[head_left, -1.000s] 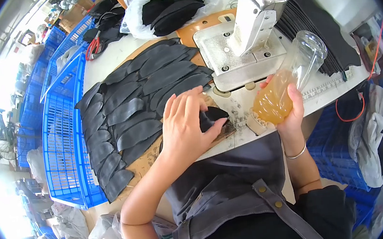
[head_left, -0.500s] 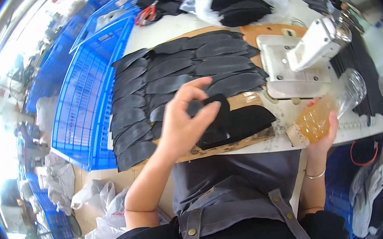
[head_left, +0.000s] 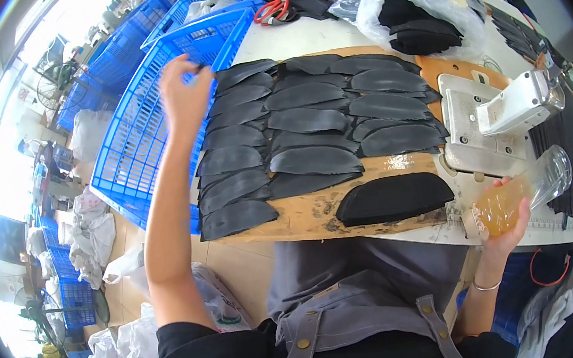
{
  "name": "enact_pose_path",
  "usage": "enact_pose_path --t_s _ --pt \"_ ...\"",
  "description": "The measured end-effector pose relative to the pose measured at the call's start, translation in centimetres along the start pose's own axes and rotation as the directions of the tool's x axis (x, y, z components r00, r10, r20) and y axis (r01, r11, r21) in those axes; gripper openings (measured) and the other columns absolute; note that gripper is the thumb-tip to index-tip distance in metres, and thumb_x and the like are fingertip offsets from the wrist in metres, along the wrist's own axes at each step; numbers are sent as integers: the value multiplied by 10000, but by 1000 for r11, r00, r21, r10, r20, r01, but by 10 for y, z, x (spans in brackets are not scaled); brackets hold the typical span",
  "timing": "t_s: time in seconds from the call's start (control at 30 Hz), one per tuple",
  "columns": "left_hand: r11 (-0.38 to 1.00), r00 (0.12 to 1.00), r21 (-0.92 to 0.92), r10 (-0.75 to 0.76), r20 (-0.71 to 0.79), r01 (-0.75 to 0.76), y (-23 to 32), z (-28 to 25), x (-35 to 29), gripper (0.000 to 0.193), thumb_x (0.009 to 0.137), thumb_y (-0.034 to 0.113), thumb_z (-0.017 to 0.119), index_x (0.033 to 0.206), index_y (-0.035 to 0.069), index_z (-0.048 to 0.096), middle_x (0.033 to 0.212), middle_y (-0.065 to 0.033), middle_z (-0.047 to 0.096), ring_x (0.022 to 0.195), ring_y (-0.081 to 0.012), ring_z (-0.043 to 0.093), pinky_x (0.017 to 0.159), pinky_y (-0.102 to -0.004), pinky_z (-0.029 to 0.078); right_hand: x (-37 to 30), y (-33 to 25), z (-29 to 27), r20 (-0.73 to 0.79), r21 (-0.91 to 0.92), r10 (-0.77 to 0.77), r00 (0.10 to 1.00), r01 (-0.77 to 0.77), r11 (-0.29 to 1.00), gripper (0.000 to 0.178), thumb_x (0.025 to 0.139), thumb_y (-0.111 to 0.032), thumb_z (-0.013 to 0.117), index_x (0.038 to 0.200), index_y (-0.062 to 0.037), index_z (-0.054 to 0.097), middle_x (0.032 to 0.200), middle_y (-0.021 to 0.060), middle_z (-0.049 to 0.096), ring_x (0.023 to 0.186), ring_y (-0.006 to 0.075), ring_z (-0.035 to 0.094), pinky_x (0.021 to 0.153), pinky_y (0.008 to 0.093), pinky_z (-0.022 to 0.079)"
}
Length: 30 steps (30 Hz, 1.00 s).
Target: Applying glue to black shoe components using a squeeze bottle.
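My left hand (head_left: pixel 185 95) is raised over the near rim of the blue plastic crate (head_left: pixel 131 150), its fingers pinched together. A small dark bit shows at the fingertips, too blurred to make out. My right hand (head_left: pixel 510 229) is wrapped round a clear bottle (head_left: pixel 504 206) of amber liquid, tilted with its crusted neck toward the lower left. Left of the bottle, a neat stack of black curved fabric pieces (head_left: pixel 394 197) lies on the brown board (head_left: pixel 304 212). Overlapping rows of dark, half-moon pieces (head_left: pixel 307 119) cover the rest of the board.
A white sewing machine (head_left: pixel 513 113) stands to the right of the board. Behind it, a clear plastic bag (head_left: pixel 467 19) holds more black pieces. Red-handled scissors (head_left: pixel 274 10) lie at the back beside black scraps. White plastic bags (head_left: pixel 132 342) sit on the floor at left.
My left hand has moved from above the black stack, where it pinched a black piece, up and left to the crate. The view has shifted left. My right hand still holds the bottle.
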<state>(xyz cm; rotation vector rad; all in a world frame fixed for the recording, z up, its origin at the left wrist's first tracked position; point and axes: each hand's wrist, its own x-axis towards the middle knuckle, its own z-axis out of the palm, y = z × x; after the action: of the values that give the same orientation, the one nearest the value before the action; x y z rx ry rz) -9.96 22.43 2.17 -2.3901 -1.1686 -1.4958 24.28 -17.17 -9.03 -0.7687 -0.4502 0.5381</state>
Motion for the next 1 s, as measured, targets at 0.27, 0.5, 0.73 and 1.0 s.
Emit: enact_pose_path --t_s 0.27,0.5,0.73,1.0 --pt "988 876 31 -149 459 152 -13 100 -15 317 731 345 585 674 44 668 899 -161 649 911 -312 593 809 -404 443 -1 0 2 34 -10 6 999 -6 1000 434 927 -355 416 1201 -22 461 1131 112 517 1059 218 511 897 362 446" --pt "984 795 137 -175 580 116 -26 90 3 331 714 429 665 711 99 696 898 -139 660 900 -293 609 751 -368 472 0 -1 10 -54 -75 -2 999 -2 997 428 916 -368 406 1193 -44 445 1105 109 503 1035 214 502 884 359 446" --pt "945 750 206 -326 576 252 -4 87 -2 529 710 538 675 814 25 600 931 -167 632 923 -299 591 798 -384 454 2 0 -7 18 5 4 1000 -4 1000 443 926 -353 418 1218 -21 455 1143 122 534 1072 230 517 914 380 446" --pt "989 942 -8 -137 306 147 -5 65 -23 345 822 360 607 951 41 585 1003 -158 612 996 -313 552 863 -386 414 1 1 -3 21 -28 -11 1000 12 1000 465 922 -362 411 1235 -18 433 1134 120 527 1071 233 511 921 377 437"
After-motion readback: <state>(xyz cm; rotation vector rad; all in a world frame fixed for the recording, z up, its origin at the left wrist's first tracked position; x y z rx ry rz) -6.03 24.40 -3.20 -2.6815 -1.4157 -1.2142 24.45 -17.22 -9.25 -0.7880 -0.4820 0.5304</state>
